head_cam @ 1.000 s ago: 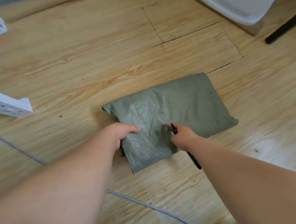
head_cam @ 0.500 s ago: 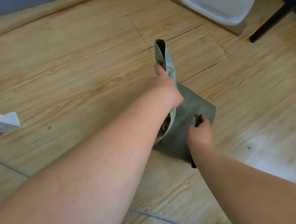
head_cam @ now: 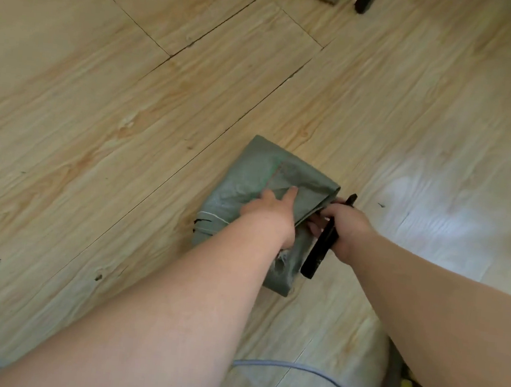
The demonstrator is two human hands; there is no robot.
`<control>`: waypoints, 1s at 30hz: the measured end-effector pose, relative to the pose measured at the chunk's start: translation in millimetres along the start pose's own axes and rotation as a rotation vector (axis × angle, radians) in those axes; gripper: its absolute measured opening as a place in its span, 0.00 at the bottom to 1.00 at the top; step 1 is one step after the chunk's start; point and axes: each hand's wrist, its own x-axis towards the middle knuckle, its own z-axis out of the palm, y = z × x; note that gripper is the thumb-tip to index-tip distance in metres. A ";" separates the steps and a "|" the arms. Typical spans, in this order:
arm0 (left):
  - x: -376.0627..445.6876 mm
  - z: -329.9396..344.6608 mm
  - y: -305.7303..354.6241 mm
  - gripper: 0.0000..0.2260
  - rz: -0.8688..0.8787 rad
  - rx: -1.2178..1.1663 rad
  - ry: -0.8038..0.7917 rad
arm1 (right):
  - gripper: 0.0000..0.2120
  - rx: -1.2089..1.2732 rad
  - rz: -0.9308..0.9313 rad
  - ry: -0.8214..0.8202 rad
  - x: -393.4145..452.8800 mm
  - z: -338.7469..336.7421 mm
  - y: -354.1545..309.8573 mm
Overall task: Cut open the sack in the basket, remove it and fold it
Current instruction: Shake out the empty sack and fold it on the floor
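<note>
Landmark: the folded grey-green woven plastic sack [head_cam: 261,181], lying flat on the light wood-grain laminate floor [head_cam: 98,113]. No basket in view, so the sack is judged already cut open and out; folding is the step in hand, looks late in it.

Left of the sack: bare floor, a few dark specks.

On the sack: the left hand [head_cam: 269,213] rests flat on the top layer, fingers straight and spread, index pointing away from the person, curled round nothing. Likely reason: pressing the fresh fold down so the stiff weave does not spring open.

Sack look: compact, roughly rectangular bundle, several layers stacked, a flap edge with a thin green line crossing the top. White stitched seam and loose black threads at its left near corner. Frayed, torn weave at the near edge under the left wrist. Slightly shiny, creased.

Right edge of the sack: the right hand [head_cam: 343,226] has its fingers curled round a long black knife-like cutting tool [head_cam: 321,247], fingertips also touching the sack's folded right edge. Whether they pinch it, cannot tell. Tool probably kept in hand to save putting it down; its tip points away past the sack's right corner.

Near side of the sack: a grey cable [head_cam: 307,373] runs across the floor, well apart.
</note>
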 end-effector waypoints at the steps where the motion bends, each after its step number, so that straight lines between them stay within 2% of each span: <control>1: 1.8 5.1 -3.7 0.49 0.008 -0.002 -0.036 | 0.11 -0.024 -0.055 0.113 -0.3 -1.3 -2.8; 3: 3.8 14.0 -9.0 0.49 0.033 -0.049 -0.045 | 0.10 -0.251 -0.282 0.352 -2.5 -4.8 -6.5; 5: 6.9 22.3 -10.7 0.45 0.060 -0.129 0.033 | 0.11 -0.507 -0.584 0.449 -10.7 -3.0 -7.0; 7: 8.9 26.2 -13.5 0.34 0.119 -0.214 0.097 | 0.14 -0.688 -0.738 0.284 -15.2 8.6 -6.1; 9: 6.2 24.3 -23.7 0.19 0.246 -0.177 0.223 | 0.22 -0.905 -0.695 -0.008 -9.7 22.2 -0.4; 10: 5.0 23.2 -32.1 0.15 0.301 -0.106 0.360 | 0.25 -1.026 -0.649 -0.116 -6.9 27.7 1.3; 12: 6.0 25.9 -54.2 0.19 0.276 0.030 0.634 | 0.29 -1.125 -0.550 -0.181 -0.9 33.6 0.2; 13: 4.5 30.1 -64.6 0.26 0.203 0.050 0.622 | 0.29 -1.114 -0.489 -0.180 -0.9 34.6 -1.7; 15: -0.9 46.8 -78.7 0.36 0.143 0.074 0.340 | 0.30 -1.075 -0.389 -0.199 0.2 34.2 -6.1; 17: -7.2 63.1 -78.3 0.36 0.187 0.168 0.069 | 0.30 -1.060 -0.320 -0.254 1.7 33.1 -9.0; 19: -6.3 64.0 -73.2 0.33 0.193 0.136 -0.018 | 0.30 -1.032 -0.324 -0.271 -0.3 29.7 -8.1; 21: -2.6 54.6 -69.9 0.25 0.163 -0.053 0.043 | 0.27 -1.038 -0.470 -0.164 -2.9 22.2 -3.2; 23: -1.4 47.3 -72.5 0.16 0.172 -0.226 0.275 | 0.26 -1.196 -0.678 -0.006 -6.6 13.0 5.6; 25: -6.6 48.3 -73.9 0.11 0.247 -0.108 0.475 | 0.29 -1.450 -0.744 0.031 -5.9 6.5 13.6; 26: -8.1 52.4 -74.9 0.12 0.316 0.010 0.501 | 0.31 -1.542 -0.699 0.011 -2.4 6.6 13.7; 28: -6.1 62.3 -75.3 0.18 0.433 0.133 0.399 | 0.34 -1.612 -0.563 -0.055 9.3 14.6 4.6; 30: -6.2 63.5 -74.2 0.23 0.429 0.052 0.233 | 0.34 -1.534 -0.514 -0.142 15.0 28.3 -7.2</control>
